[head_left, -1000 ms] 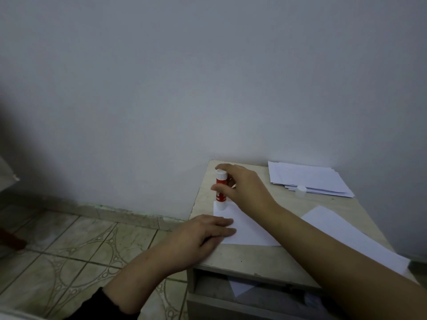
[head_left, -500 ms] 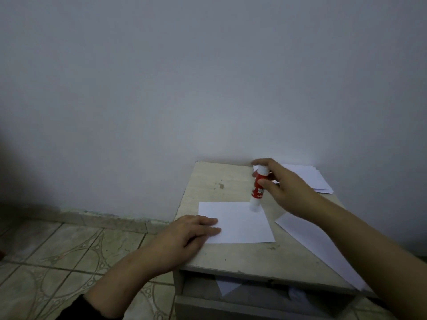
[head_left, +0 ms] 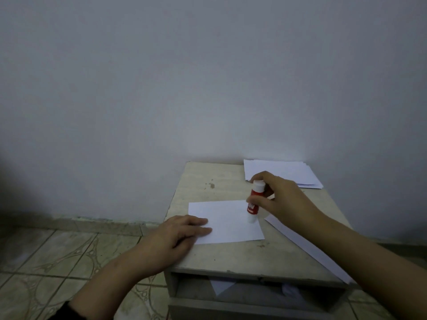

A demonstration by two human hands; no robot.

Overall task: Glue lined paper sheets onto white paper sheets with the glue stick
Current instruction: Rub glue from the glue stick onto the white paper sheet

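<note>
fingers of our right hand [head_left: 280, 199] pinch the red glue stick [head_left: 254, 202], tip down on the white sheet [head_left: 227, 221]; our left hand [head_left: 179, 236] presses it flat, fingers straight.

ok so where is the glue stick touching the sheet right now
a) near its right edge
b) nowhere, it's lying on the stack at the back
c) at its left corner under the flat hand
a: the right hand holds the glue stick upright with its lower end on the sheet near the right edge, while the left hand presses flat on the sheet's left side.
</note>
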